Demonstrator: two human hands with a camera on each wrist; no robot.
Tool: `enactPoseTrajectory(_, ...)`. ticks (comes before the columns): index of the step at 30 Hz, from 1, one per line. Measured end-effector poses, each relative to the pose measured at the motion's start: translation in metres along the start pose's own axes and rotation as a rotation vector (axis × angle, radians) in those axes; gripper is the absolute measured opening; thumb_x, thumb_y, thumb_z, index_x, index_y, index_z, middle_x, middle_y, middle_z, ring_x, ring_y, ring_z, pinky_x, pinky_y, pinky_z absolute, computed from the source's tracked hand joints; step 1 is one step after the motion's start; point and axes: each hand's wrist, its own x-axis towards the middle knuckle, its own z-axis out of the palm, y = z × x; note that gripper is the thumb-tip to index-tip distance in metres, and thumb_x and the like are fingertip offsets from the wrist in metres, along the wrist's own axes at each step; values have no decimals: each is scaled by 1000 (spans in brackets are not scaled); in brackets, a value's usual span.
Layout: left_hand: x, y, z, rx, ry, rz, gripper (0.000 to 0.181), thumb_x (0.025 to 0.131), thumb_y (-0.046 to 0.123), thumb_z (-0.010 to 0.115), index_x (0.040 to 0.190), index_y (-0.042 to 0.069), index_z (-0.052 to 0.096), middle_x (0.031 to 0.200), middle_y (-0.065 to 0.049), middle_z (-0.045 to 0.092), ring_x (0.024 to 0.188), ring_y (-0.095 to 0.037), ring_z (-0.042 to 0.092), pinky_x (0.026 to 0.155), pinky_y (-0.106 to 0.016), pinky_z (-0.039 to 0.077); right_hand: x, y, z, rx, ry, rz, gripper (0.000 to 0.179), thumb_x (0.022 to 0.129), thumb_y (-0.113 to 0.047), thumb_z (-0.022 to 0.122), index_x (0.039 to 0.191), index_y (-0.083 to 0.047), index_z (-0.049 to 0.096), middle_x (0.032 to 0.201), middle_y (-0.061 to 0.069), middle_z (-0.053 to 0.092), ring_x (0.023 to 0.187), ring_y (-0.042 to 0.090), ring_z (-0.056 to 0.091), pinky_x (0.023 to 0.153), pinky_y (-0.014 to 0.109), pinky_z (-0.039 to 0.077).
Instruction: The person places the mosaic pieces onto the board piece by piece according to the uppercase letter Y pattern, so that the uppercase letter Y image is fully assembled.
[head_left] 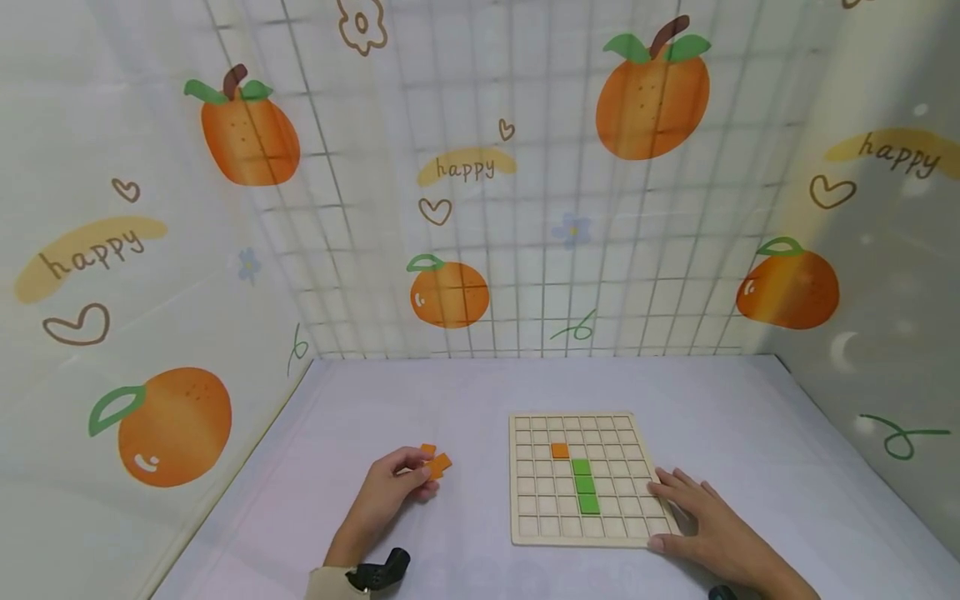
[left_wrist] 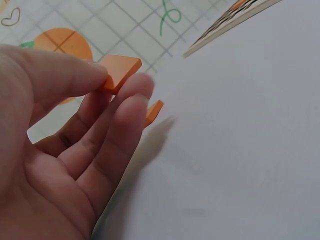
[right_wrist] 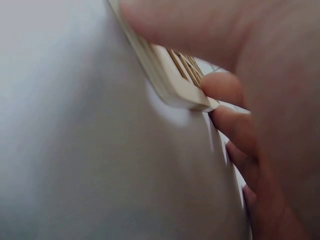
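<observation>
My left hand (head_left: 393, 487) pinches a flat orange tile (left_wrist: 120, 70) between thumb and fingers, above the table left of a wooden grid board (head_left: 543, 527). A second orange piece (left_wrist: 154, 114) shows behind the fingertips; whether the hand holds it too is unclear. On the board, one orange tile (head_left: 560, 451) sits in a square, with three green tiles (head_left: 584, 485) in a column diagonally below it. My right hand (head_left: 701, 521) rests at the board's near right corner, thumb by the near edge and spread fingers along the right side. Its palm is hidden.
A pale table (head_left: 465, 392) lies under everything. White curtains printed with oranges (head_left: 450, 295) and the word happy surround it on three sides, with a wire grid (head_left: 525, 108) showing through at the back. A black strap device (head_left: 381, 571) is on the left wrist.
</observation>
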Motion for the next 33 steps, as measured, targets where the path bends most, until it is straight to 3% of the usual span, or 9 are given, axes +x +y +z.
enactPoseTrajectory(8, 2, -1, 10, -29, 56, 25, 28, 94, 3, 66, 119, -8, 65, 110, -19, 61, 80, -23, 67, 72, -26, 56, -2, 0, 0, -10, 15, -15, 87, 75, -58, 80, 141, -7, 57, 155, 19, 40, 145, 47, 20, 120, 50, 0)
enactPoseTrajectory(17, 3, 2, 21, -18, 51, 15, 30, 92, 0, 66, 121, -6, 66, 121, -18, 56, 95, -23, 65, 80, -29, 56, 1, 0, -2, 17, -14, -4, 86, 76, -54, 81, 141, -4, 56, 155, 22, 38, 146, 49, 17, 113, 66, 7)
enactPoseTrajectory(22, 12, 5, 32, 43, 20, 34, 32, 90, 0, 67, 123, -4, 66, 109, -15, 56, 96, -22, 63, 82, -30, 56, 0, 0, -2, 12, -6, -15, 85, 76, -54, 81, 141, -6, 56, 155, 20, 39, 146, 48, 19, 114, 65, 8)
enactPoseTrajectory(27, 24, 8, 46, 113, 24, 47, 31, 91, 4, 67, 122, 2, 68, 109, -13, 59, 95, -22, 64, 81, -29, 56, 1, 0, -2, 3, 1, -6, 86, 76, -57, 80, 141, -7, 56, 155, 18, 40, 146, 47, 19, 117, 61, 6)
enactPoseTrajectory(33, 38, 8, 65, 86, -6, 69, 31, 91, 4, 67, 122, 2, 68, 108, -14, 60, 93, -24, 68, 82, -32, 56, 2, -1, -1, 1, -13, 11, 87, 75, -56, 81, 141, -6, 56, 155, 20, 39, 146, 48, 18, 114, 66, 8)
